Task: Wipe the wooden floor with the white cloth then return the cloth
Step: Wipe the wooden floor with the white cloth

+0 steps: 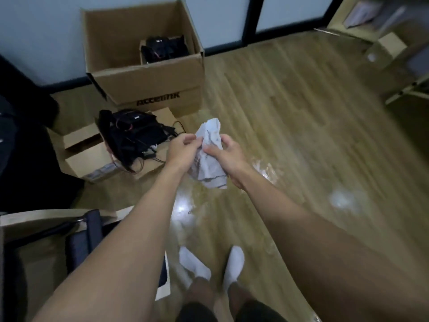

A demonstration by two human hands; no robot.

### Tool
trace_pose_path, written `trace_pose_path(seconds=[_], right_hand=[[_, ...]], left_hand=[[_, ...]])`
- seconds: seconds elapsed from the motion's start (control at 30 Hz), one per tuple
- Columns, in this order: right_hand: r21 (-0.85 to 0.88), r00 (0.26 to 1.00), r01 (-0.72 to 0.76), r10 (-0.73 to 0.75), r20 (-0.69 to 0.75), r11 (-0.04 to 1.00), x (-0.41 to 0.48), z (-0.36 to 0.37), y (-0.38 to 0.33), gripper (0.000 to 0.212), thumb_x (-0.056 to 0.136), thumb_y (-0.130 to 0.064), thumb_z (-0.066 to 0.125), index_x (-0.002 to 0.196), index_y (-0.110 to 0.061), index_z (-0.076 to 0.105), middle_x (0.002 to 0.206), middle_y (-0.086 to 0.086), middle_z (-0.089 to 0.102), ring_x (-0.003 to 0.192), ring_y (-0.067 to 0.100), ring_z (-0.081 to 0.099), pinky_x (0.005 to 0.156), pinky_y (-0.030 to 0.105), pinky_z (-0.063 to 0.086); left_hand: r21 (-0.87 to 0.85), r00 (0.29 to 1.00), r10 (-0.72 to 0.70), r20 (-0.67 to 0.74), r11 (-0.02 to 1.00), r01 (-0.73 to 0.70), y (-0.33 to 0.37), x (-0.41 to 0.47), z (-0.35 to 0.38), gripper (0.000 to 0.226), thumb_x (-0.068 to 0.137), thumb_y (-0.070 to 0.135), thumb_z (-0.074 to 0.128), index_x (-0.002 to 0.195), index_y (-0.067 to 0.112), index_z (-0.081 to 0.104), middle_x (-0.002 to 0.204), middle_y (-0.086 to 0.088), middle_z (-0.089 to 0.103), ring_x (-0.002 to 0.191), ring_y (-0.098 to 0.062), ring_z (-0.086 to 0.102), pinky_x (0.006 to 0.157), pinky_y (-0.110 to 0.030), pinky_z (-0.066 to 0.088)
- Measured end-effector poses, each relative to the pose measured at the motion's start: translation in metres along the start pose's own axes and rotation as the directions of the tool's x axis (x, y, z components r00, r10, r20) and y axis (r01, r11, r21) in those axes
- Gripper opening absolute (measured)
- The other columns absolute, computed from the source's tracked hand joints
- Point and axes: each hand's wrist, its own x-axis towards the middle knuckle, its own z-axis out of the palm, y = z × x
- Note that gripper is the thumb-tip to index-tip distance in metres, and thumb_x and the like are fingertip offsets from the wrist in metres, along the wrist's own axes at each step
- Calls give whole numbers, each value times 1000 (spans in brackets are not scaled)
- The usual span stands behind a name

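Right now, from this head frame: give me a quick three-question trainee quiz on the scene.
1. True or false: the crumpled white cloth lies flat on the wooden plank floor.
2. The cloth is gripped by: A) one hand B) both hands C) neither.
3. Fill in: the open brown box holding black gear is made of ____.

Key:
1. False; it is held above the floor.
2. B; left hand and right hand.
3. Cardboard.

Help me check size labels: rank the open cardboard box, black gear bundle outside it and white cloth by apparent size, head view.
1. open cardboard box
2. black gear bundle
3. white cloth, smallest even though held nearest the camera
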Motion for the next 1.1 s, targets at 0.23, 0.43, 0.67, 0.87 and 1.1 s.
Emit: trace_pose_path(seconds=[0.23, 0.43, 0.67, 0.87, 1.1], right_hand=[[-95, 986, -89, 75, -148, 991, 30, -36, 134, 16, 88, -23, 64, 101, -16, 60, 91, -1, 69, 78, 10, 66, 66, 19, 52], [-232, 989, -80, 48, -142, 969, 103, -42, 274, 19, 89, -23, 62, 106, -13, 61, 89, -3, 67, 70, -5, 60, 56, 7, 42], [-508, 995, -59, 12, -94, 859, 224, -29, 427, 19, 85, -30, 57, 102, -23, 56, 81, -2, 68, 71, 18, 66, 68, 36, 54], [-749, 988, 143, -134, 73, 647, 344, 10, 569, 36, 89, -37, 53, 116, -14, 55, 107, 12, 62, 97, 32, 59, 81, 44, 50], [-870, 853, 472, -322, 410, 141, 398, 78, 691, 67, 93, -41, 49, 150, -11, 30, 157, 17, 22, 145, 36, 17, 115, 55, 18]], left_hand=[[-29, 988, -155, -6, 988, 155, -133, 25, 99, 15, 89, 23, 58, 95, 19, 71, 85, 4, 70, 85, -16, 66, 79, -30, 53], [26, 981, -191, -19, 981, 191, -267, 85, 150, 20, 91, 23, 54, 97, 17, 71, 92, -1, 72, 87, -17, 65, 76, -26, 49], [91, 982, -188, -27, 978, 190, -399, 187, 196, 29, 93, 36, 46, 91, 17, 68, 92, -5, 70, 92, -26, 64, 85, -39, 50], [164, 953, -299, -51, 939, 303, -510, 297, 197, 19, 85, 36, 56, 86, 21, 67, 97, -7, 71, 92, -28, 66, 85, -36, 52], [742, 978, -159, -136, 638, 207, -584, 391, 152, 41, 91, 31, 50, 131, 19, 51, 136, -13, 49, 124, -34, 48, 99, -39, 42]])
